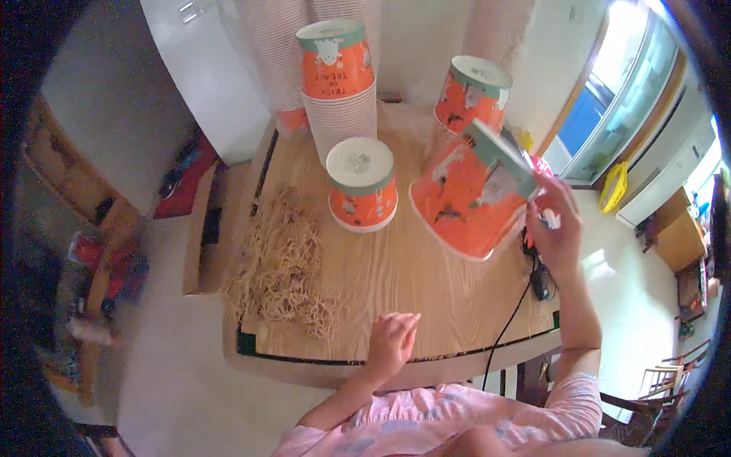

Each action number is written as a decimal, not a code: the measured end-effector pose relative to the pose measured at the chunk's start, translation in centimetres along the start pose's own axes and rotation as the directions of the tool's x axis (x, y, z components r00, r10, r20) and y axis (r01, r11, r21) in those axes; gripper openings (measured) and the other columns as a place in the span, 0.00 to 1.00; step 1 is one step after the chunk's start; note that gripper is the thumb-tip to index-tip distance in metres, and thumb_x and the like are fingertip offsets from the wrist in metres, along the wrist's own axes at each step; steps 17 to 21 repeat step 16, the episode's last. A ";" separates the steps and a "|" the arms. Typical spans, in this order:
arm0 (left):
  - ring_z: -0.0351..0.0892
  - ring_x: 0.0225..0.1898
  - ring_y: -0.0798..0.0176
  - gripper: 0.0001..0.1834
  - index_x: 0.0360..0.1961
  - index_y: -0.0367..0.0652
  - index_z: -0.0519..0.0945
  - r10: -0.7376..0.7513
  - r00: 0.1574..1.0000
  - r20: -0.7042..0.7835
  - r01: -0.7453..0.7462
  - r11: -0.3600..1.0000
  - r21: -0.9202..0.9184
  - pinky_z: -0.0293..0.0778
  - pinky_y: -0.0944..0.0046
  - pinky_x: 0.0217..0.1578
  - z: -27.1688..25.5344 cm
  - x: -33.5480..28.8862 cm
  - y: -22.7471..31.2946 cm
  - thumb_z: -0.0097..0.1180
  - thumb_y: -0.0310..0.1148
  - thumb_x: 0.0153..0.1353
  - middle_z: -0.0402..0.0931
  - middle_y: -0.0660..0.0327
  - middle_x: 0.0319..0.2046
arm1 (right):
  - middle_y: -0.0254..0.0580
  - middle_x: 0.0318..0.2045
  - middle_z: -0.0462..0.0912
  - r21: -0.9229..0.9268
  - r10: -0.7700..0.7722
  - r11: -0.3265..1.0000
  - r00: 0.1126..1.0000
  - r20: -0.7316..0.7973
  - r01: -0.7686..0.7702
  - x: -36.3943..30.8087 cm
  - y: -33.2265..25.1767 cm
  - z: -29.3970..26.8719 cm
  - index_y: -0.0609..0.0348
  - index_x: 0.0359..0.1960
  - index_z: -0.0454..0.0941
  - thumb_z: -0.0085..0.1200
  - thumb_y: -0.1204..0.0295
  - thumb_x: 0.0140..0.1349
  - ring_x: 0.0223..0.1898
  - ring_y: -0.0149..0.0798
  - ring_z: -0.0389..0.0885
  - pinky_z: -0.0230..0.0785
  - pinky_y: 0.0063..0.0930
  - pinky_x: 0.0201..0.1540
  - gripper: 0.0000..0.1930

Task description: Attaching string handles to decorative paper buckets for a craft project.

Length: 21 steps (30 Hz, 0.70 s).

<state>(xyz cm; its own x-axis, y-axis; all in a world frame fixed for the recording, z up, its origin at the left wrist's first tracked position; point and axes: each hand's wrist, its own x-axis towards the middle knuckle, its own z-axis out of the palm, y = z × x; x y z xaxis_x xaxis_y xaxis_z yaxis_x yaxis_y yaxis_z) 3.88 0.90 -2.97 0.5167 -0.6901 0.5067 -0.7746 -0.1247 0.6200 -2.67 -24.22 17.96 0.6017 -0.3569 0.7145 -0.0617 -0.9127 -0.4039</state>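
Here the wooden counter [426,282] fills the middle of the view, edged with dark tape along its near side. Toward its far edge rises a tall stack of paper cups [340,84], upside down, orange with pale green bases, and a second stack [470,95] stands nearer the far right corner. In front of the tall stack, a single inverted cup [362,185] sits alone on the wood, well clear of both hands.

The right hand [554,232] is raised over the right edge of the counter, fingers closed around the base end of a tilted orange cup [470,190]; the cup leans with its wide mouth down and to the left, hanging just above the wood between the lone cup and the right edge. It stands in front of the lower part of the second stack and hides it.

Along the left edge lies a loose heap of tan rubber bands [282,263], spreading toward the near left corner.

The left hand [392,340] rests at the near edge, fingers loosely curled and holding nothing, its tips touching the wood, near the heap's closest strands and well apart from the gripped cup.

A black cable [509,320] runs from the right edge down over the near side.
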 end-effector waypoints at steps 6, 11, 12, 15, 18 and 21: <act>0.71 0.41 0.61 0.17 0.42 0.47 0.75 0.036 0.996 0.084 -0.034 0.999 -0.033 0.65 0.59 0.44 3.3 3.9 0.1 0.58 0.26 0.48 0.73 0.64 0.35 | 0.39 0.36 0.76 -0.333 -0.368 0.899 0.903 -0.222 0.285 10.4 1.8 -1.7 0.56 0.50 0.72 0.53 0.83 0.50 0.30 0.27 0.74 0.69 0.22 0.36 0.23; 0.73 0.37 0.61 0.12 0.35 0.45 0.76 0.061 0.993 0.100 -0.043 0.983 -0.181 0.67 0.61 0.41 4.9 3.9 -1.4 0.59 0.24 0.46 0.74 0.63 0.30 | 0.38 0.38 0.76 -0.343 -0.383 0.894 0.888 -0.254 0.288 17.6 6.1 -0.9 0.53 0.49 0.72 0.54 0.80 0.51 0.30 0.29 0.75 0.71 0.25 0.37 0.21; 0.74 0.36 0.61 0.11 0.33 0.45 0.77 0.066 0.994 0.090 -0.050 0.984 -0.169 0.68 0.61 0.39 4.6 3.9 -1.2 0.59 0.25 0.46 0.74 0.64 0.28 | 0.38 0.38 0.76 -0.368 -0.376 0.888 0.897 -0.232 0.277 18.4 6.7 -0.8 0.53 0.49 0.72 0.54 0.80 0.52 0.31 0.29 0.75 0.72 0.25 0.38 0.21; 0.75 0.35 0.57 0.12 0.34 0.46 0.77 0.055 0.989 0.134 -0.032 0.986 -0.165 0.70 0.58 0.38 4.8 3.3 -2.1 0.60 0.25 0.45 0.75 0.62 0.30 | 0.38 0.41 0.76 -0.385 -0.348 0.882 0.927 -0.140 0.273 19.7 8.9 1.0 0.52 0.51 0.71 0.52 0.78 0.53 0.36 0.31 0.77 0.73 0.27 0.39 0.21; 0.75 0.36 0.56 0.13 0.35 0.47 0.77 0.054 0.987 0.150 -0.028 0.985 -0.170 0.70 0.58 0.40 5.0 3.4 -2.3 0.61 0.26 0.45 0.75 0.61 0.30 | 0.39 0.41 0.76 -0.379 -0.323 0.887 0.941 -0.097 0.265 19.9 9.8 1.5 0.51 0.51 0.70 0.52 0.77 0.54 0.39 0.31 0.78 0.73 0.27 0.39 0.21; 0.75 0.36 0.56 0.13 0.35 0.47 0.77 0.054 0.987 0.150 -0.028 0.985 -0.170 0.70 0.58 0.40 5.0 3.4 -2.3 0.61 0.26 0.45 0.75 0.61 0.30 | 0.39 0.41 0.76 -0.379 -0.323 0.887 0.941 -0.097 0.265 19.9 9.8 1.5 0.51 0.51 0.70 0.52 0.77 0.54 0.39 0.31 0.78 0.73 0.27 0.39 0.21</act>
